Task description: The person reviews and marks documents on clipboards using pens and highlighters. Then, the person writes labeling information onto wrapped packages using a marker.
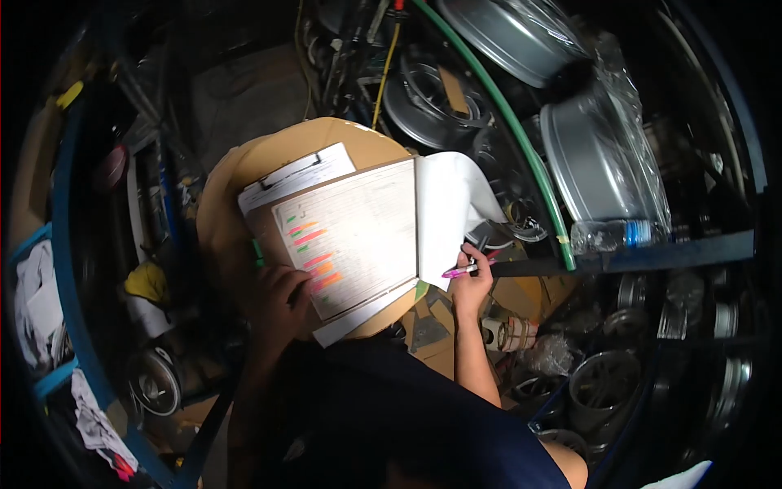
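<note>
A notebook lies open on a round cardboard-topped surface. Its left page carries written lines and pink, orange and green highlighter marks; the white right page curls up. My left hand rests at the notebook's lower left edge, fingers slightly bent and apart. Closed round a pink-tipped pen, my right hand is beside the lower corner of the curled page. Behind the notebook, partly covered by it, is a clipboard with papers.
Metal wheel rims stand at the upper right, behind a green bar. A plastic bottle lies on a blue shelf beam. More rims sit lower right. At left are a blue post and a yellow cloth.
</note>
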A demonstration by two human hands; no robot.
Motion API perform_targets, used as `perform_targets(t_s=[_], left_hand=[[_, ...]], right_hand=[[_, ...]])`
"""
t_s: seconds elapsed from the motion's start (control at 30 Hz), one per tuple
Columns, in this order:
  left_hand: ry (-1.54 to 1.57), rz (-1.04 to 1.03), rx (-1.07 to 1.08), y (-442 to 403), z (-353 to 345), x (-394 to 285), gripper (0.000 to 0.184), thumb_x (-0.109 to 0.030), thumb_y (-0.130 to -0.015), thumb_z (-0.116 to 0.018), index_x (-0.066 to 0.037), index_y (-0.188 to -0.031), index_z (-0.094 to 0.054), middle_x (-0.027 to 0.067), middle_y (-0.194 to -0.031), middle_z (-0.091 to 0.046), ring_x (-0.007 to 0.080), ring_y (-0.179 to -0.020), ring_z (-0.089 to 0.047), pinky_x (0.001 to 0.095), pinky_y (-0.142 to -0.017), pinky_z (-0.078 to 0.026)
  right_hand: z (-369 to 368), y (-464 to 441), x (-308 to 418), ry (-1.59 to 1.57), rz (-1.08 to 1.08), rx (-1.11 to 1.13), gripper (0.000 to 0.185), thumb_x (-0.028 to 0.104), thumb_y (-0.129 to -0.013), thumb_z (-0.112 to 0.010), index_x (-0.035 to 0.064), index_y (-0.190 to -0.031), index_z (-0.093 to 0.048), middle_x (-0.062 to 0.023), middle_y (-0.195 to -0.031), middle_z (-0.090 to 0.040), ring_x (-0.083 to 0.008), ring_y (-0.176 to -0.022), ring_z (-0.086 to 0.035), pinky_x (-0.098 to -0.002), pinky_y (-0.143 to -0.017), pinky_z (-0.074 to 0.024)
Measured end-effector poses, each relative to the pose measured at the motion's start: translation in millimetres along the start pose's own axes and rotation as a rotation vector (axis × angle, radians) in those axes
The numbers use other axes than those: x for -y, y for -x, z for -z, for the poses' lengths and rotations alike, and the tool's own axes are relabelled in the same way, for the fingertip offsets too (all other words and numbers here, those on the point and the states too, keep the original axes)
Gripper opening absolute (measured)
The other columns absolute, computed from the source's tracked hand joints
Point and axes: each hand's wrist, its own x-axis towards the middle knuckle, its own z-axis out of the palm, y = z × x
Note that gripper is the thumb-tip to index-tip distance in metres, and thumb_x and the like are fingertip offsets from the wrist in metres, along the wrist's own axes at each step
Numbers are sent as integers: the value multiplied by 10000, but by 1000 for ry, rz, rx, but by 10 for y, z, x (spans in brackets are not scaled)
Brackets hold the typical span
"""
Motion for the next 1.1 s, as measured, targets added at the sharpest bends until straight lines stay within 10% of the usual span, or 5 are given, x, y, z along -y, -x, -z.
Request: perform_targets(t_s=[0.33, 0.5, 0.77, 0.93, 1.1], left_hand=[[16, -6, 8, -2, 16, -5, 95, -113, -877, -754, -101, -963, -716, 77, -942, -678, 320, -919, -624, 435, -810, -502], [19, -10, 23, -15, 7, 7, 91, -118, -877, -755, -101, -957, -716, 77, -930, -675, 315, -895, -623, 430, -797, -496], [-8, -27, 19, -24, 11, 8, 93, -111, -872, -755, -103, -958, -722, 74, -924, -682, 314, -876, -628, 427, -789, -496], [4, -43, -11, 16, -59, 61, 88, -112, -882, -754, -93, -963, -725, 79, -931, -689, 309, -884, -637, 426, -810, -490], [-6, -9, 18, -5, -12, 5, 71, -117, -901, -746, -89, -964, -726, 78, -932, -691, 295, -890, -647, 431, -837, -479]], right_hand=[[3, 204, -604, -821, -777, -52, 167, 93, -1005, -667, 39, -1158, -631, -56, -1041, -701, -177, -966, -666, -309, -867, -543], [274, 88, -649, -466, -548, -182, 258, -94, -872, -756, 19, -1057, -615, -59, -926, -678, -142, -859, -658, -274, -791, -535], [575, -186, -556, -307, -548, -267, 261, 131, -884, -854, 3, -1074, -730, 16, -870, -625, -103, -770, -563, -244, -708, -470], [463, -62, -920, -268, -604, -151, 269, 215, -918, -833, -11, -1034, -746, -28, -979, -725, -124, -839, -623, -277, -771, -507], [393, 83, -489, 426, -123, -137, 193, 199, -961, -759, 39, -1064, -729, -180, -876, -694, -273, -792, -657, -391, -720, -521]])
